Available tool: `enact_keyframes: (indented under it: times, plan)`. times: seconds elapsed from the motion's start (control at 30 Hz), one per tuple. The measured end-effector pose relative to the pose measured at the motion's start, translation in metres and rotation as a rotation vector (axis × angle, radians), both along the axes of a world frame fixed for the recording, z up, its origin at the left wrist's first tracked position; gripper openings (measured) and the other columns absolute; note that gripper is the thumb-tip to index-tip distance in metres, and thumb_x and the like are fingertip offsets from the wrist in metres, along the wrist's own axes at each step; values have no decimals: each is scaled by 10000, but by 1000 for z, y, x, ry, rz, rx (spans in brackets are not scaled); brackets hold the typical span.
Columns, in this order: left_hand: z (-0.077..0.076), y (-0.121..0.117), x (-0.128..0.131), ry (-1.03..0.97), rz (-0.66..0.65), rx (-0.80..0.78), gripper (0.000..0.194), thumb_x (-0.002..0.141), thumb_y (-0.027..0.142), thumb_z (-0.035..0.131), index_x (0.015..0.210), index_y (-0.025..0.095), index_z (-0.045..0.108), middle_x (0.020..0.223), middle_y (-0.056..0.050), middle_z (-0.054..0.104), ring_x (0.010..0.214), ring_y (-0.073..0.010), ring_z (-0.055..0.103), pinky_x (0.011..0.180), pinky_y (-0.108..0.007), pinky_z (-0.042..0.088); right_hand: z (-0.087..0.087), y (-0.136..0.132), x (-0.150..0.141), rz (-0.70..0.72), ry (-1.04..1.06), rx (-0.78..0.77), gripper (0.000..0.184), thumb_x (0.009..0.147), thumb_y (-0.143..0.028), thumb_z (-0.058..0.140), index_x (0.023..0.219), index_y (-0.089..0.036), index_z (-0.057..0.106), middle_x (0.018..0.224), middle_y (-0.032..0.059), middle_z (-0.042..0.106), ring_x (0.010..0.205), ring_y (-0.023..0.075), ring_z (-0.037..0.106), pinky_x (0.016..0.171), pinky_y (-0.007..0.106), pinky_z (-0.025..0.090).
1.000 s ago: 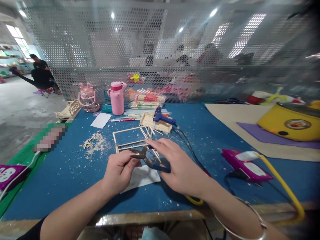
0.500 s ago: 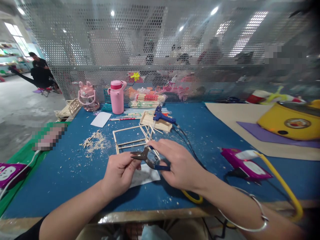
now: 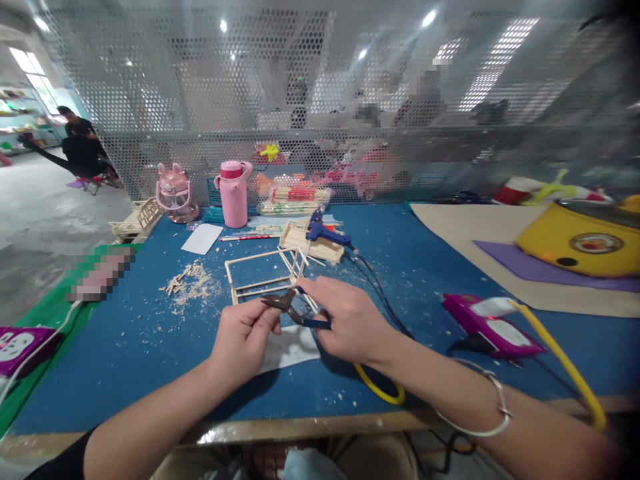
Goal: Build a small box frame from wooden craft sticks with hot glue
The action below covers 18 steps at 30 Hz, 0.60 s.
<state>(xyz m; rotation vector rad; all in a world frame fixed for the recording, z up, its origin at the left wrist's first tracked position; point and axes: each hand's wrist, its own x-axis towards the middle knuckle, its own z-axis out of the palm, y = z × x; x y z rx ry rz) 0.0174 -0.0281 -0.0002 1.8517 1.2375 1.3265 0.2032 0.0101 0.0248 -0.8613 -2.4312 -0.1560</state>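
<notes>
My right hand (image 3: 350, 320) is wrapped round the blue handles of a pair of pliers (image 3: 287, 301). Their dark jaws point left and look nearly closed, right at the fingertips of my left hand (image 3: 244, 337). Thumb and forefinger of that hand are pinched together; whatever lies between them is hidden. Just beyond the pliers, a frame of thin wooden sticks (image 3: 260, 291) rests on the blue table (image 3: 150, 373), its near right part covered by my right hand and the tool. Below my hands lies a white sheet of paper (image 3: 293, 350), partly hidden.
A blue glue gun (image 3: 327, 235) leans on a small wooden tray (image 3: 320, 251). Wood scraps (image 3: 193, 283) lie to the left. At the back stand a pink bottle (image 3: 234, 197) and a clear drinking cup (image 3: 176, 197). A purple power strip (image 3: 493, 327) and yellow pot (image 3: 580, 240) occupy the right.
The pliers' jaws and handles have come closer together. The right hand has shifted slightly left and up, while the left hand has barely moved.
</notes>
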Motion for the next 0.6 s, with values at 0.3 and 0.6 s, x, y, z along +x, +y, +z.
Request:
enact_keyframes:
  times: [0.3,0.6]
  plan:
    - [5,0,7,-62,31,-296,341,841,329,445,571,163,570,480,36,482,461,-87,375,470,-201,298,-9,0,4,-152,-87,75,521,597,-125,441,1097,-72,578,740,92,599,687,212,526,625,312,431]
    - [7,1,3,-19,-133,-300,330,853,355,462,608,170,582,567,14,553,530,-99,430,533,-215,329,2,-12,4,69,203,-979,389,568,-121,413,884,-165,635,684,-18,581,612,127,503,569,233,399]
